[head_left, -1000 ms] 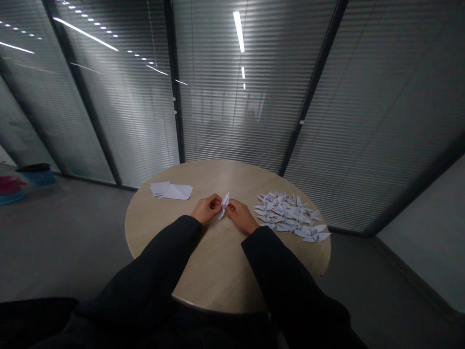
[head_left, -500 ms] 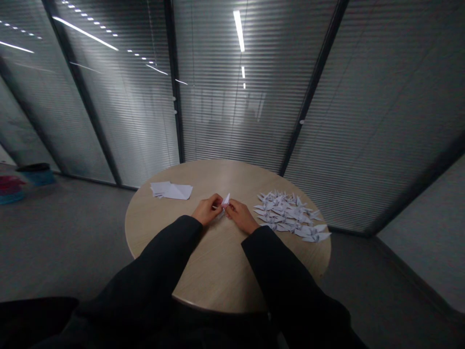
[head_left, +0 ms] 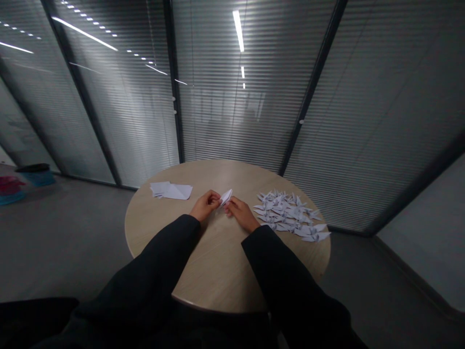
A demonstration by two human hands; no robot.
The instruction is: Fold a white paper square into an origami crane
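A small folded piece of white paper [head_left: 225, 196] is pinched between both hands above the middle of the round wooden table [head_left: 218, 271]. My left hand [head_left: 204, 205] grips its left end with closed fingers. My right hand [head_left: 240, 214] holds its right side, fingers closed on it. Both arms are in black sleeves. The fold's details are too small to make out.
A pile of several folded white paper cranes [head_left: 288, 214] lies on the table to the right of my hands. A small stack of flat white sheets [head_left: 171, 190] lies at the back left. Glass walls with blinds stand behind the table. A blue bin [head_left: 36, 173] sits on the floor far left.
Both hands have shifted slightly away from me, and the folded paper has turned from pointing upward to lying more level between them.
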